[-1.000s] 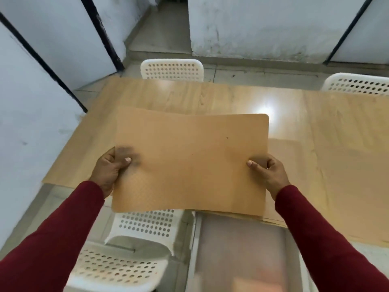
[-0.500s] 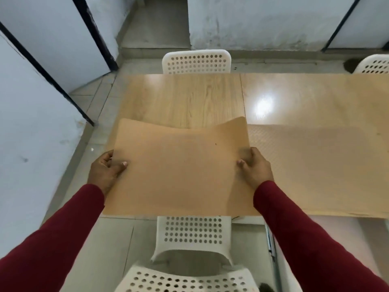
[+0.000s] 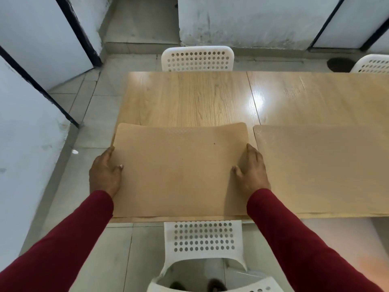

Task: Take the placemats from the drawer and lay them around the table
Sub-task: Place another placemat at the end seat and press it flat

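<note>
The glossy wood-grain bench (image 3: pixel 189 98) carried a tan, faintly textured rectangular placemat (image 3: pixel 179 171) at its near left corner, another placemat (image 3: pixel 320 167) just beside it. The left hand (image 3: pixel 105 175) and right hand (image 3: pixel 253 171) each closed a grip on its side edges, thumbs on top.

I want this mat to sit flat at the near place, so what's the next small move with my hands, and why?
Probably press the placemat down flat and then let go. Its far edge looks slightly curled up off the table, while the left hand and right hand hold its two side edges. It already sits in front of the near chair, beside the second placemat.
</note>
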